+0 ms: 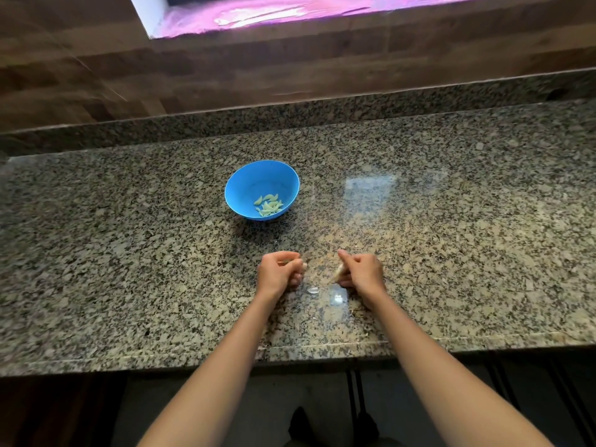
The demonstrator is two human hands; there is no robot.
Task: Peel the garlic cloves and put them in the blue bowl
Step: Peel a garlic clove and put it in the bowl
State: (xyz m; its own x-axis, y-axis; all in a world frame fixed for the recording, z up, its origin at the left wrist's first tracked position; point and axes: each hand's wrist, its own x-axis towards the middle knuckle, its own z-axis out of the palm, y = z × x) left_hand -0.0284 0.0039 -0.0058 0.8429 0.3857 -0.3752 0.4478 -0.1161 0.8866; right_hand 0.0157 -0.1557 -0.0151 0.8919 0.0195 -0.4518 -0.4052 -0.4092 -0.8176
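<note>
One blue bowl (248,179) is holding roughly seven peeled cloves (268,205), too bunched to count exactly. Two hands are showing, left hand (279,272) and right hand (362,269), the latter pinching one clove (338,272). One peel scrap (312,289) is lying between them.

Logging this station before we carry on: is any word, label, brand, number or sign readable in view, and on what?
No readable text anywhere in this view.
blue bowl: plain, no mark.
granite counter: speckle and glare only.
window at the top: pink glare, no lettering.
garlic clove in the right hand, small piece in the left hand: nothing printed.
</note>
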